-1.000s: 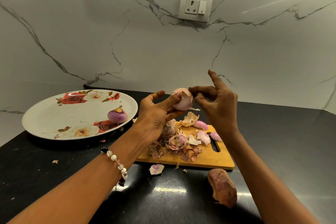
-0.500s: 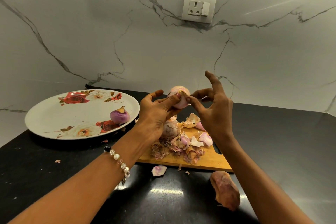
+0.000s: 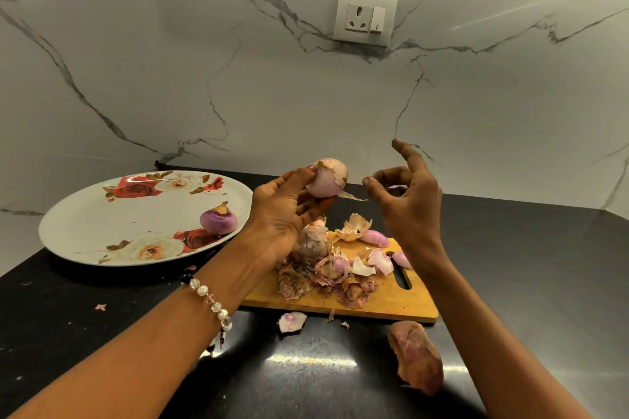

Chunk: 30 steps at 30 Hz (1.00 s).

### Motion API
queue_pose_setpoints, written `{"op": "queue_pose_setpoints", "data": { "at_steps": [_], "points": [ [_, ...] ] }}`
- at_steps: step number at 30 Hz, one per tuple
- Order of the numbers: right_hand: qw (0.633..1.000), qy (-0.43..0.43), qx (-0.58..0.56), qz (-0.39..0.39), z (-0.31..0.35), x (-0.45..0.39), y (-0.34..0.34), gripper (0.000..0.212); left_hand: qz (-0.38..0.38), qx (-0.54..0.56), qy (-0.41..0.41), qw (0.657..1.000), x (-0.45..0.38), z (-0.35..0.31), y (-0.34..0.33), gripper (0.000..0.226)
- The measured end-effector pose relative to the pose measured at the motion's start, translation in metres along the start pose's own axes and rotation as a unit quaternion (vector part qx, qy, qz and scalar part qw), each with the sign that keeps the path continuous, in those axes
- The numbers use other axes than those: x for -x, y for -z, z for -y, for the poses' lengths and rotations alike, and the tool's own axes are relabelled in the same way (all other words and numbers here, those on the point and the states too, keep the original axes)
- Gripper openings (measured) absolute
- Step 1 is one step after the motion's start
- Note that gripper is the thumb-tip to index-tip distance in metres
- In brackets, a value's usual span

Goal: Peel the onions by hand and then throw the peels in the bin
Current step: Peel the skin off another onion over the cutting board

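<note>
Head view, looking down at a dark counter against a marble wall. The left hand (image 3: 282, 214) held a small onion (image 3: 327, 178) raised above the far end of a wooden cutting board (image 3: 391, 303), fingers and thumb curled round its left and lower sides, probably so that loosened skin would drop onto the board instead of the counter. The right hand (image 3: 406, 201) hovered just right of the onion, apart from it, thumb and middle fingers drawn toward a pinch and the forefinger lifted; whether it gripped a shred of skin could not be told. A thin strip of peel (image 3: 352, 196) trailed from the onion's underside toward that hand.

The onion looked mostly bare: pale pink and smooth, with a torn patch of papery brown skin clinging near its top.

A heap of peels (image 3: 326, 272) lay on the board's left half, with another unpeeled onion (image 3: 311, 243) sitting in it behind the left wrist. A peeled purple onion (image 3: 218, 218) rested on a floral plate (image 3: 102, 228) to the left, seemingly the spot for finished ones. Loose peel (image 3: 417, 355) lay on the near counter. No bin was visible.
</note>
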State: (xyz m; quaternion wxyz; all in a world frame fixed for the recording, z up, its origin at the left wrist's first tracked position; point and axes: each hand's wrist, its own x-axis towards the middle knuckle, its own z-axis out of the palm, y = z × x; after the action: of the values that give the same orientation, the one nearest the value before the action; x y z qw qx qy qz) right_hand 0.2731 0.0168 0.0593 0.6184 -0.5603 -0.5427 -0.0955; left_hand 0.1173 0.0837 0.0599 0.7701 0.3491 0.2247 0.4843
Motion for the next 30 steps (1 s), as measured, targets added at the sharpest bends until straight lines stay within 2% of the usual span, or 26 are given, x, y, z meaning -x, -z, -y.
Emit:
{"op": "queue_pose_setpoints", "data": {
  "at_steps": [2,6,9,12,21,25,30],
  "points": [
    [1.000,0.017,0.018,0.004,0.001,0.000,0.001,0.059,-0.004,-0.005,0.003,1.000,-0.001,-0.001,0.001,0.030],
    [0.997,0.062,0.041,0.024,0.007,0.001,0.000,0.048,-0.003,-0.034,-0.011,0.999,-0.001,-0.001,0.002,0.049],
    [0.990,0.115,0.056,0.063,0.011,0.003,-0.003,0.053,0.006,-0.067,-0.026,0.997,-0.001,0.000,0.003,0.052],
    [0.983,0.151,0.077,0.068,0.013,0.004,-0.005,0.059,0.002,-0.092,-0.045,0.995,-0.001,0.000,0.004,0.057],
    [0.980,0.175,0.083,0.041,0.017,0.010,-0.010,0.065,0.005,-0.116,-0.064,0.991,0.002,0.003,0.000,0.064],
    [0.979,0.184,0.090,0.017,0.015,0.009,-0.009,0.068,0.005,-0.128,-0.069,0.989,0.005,0.002,-0.001,0.074],
    [0.977,0.186,0.101,0.021,0.012,0.010,-0.014,0.067,0.011,-0.128,-0.065,0.990,0.007,0.003,-0.001,0.066]
  ]
}}
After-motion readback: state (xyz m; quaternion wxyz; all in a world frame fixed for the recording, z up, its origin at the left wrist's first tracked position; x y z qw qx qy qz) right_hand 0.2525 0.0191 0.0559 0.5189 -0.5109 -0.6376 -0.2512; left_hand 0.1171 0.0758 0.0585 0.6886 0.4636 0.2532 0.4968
